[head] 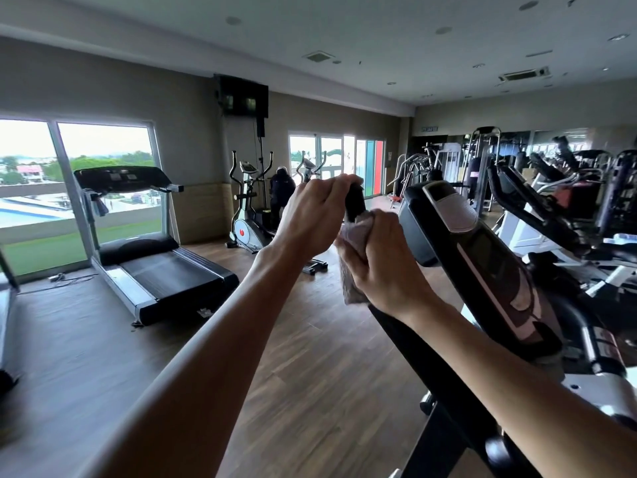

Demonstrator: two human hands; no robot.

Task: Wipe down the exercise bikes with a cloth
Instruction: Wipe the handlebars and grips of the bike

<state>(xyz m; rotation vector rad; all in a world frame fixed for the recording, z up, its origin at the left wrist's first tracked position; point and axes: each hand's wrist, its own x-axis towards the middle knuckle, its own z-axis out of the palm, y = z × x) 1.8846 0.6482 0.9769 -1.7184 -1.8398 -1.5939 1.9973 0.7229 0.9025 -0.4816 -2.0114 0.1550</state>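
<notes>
An exercise machine stands right in front of me, its black console (482,267) tilted at centre right. A black upright handlebar (355,203) rises just left of the console. My left hand (315,215) grips the top end of this handle. Below it, my right hand (382,263) holds a pale pinkish-grey cloth (350,267) wrapped round the handle's shaft; a fold of cloth hangs down under the hand. The handle's lower bar (431,367) runs down to the frame.
A black treadmill (151,260) stands at the left by a large window. Two elliptical trainers (248,215) sit at the far wall, with a person in dark clothes beside them. Weight machines and more bikes (551,201) crowd the right. Wooden floor (103,357) lies between.
</notes>
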